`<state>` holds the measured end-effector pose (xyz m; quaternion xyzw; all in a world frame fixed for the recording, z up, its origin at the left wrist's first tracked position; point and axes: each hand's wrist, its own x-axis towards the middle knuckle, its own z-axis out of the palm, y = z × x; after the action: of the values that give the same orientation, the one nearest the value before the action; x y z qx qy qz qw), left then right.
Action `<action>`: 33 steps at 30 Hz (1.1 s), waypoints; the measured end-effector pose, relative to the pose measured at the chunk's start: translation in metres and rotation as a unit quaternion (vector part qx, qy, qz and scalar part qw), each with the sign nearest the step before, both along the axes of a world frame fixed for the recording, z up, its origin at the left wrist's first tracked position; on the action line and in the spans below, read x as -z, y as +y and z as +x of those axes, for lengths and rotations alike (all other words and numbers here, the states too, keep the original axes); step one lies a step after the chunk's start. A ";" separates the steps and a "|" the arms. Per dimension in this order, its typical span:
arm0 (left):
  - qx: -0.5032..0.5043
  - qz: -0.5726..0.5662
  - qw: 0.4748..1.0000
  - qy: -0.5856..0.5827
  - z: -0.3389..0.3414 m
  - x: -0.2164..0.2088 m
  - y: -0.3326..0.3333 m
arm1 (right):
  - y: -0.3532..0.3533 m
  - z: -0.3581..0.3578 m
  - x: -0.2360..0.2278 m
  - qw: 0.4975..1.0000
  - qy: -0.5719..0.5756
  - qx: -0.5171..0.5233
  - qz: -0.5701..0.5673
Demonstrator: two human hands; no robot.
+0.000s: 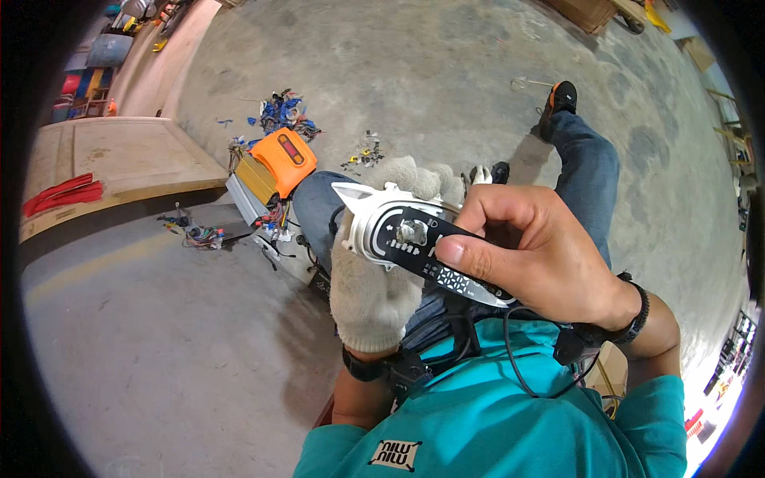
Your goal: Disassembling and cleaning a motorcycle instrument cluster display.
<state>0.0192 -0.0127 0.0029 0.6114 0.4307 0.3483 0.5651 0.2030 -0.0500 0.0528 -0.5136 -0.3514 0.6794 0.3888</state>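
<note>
A knitted off-white glove covers my left hand [374,299], which is wrapped round a white plastic housing [362,213] with a pointed ear at its left end. Across the housing's face lies a black display film [414,235] with clear icon and digit cut-outs and a torn-looking pale patch. My bare right hand [550,255] pinches this film, thumb on its front. The right fingertips are partly hidden, and I cannot tell whether the film is stuck down at that end.
At the left, a wooden board [119,151] bears red gloves [64,194]. Beside my left knee stands an orange casing [284,161] with a red lamp. Wire bundles [202,236], a blue scrap pile [285,111] and small yellow-black pieces [366,151] lie on the concrete floor.
</note>
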 end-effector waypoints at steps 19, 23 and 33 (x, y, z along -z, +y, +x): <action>-0.114 -0.305 0.845 -0.424 0.003 0.004 -0.013 | 0.000 -0.001 0.006 0.998 0.016 0.017 0.066; -0.122 -0.162 0.942 -0.266 0.001 0.013 -0.019 | 0.001 0.000 0.005 0.998 -0.008 0.005 0.057; -0.113 0.146 0.982 0.049 0.002 0.012 -0.020 | 0.002 0.000 0.004 0.999 0.001 0.000 0.044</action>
<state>0.0213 -0.0327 -0.0094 0.6512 0.4685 0.4389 0.4047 0.2030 -0.0477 0.0493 -0.4951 -0.3803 0.6641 0.4114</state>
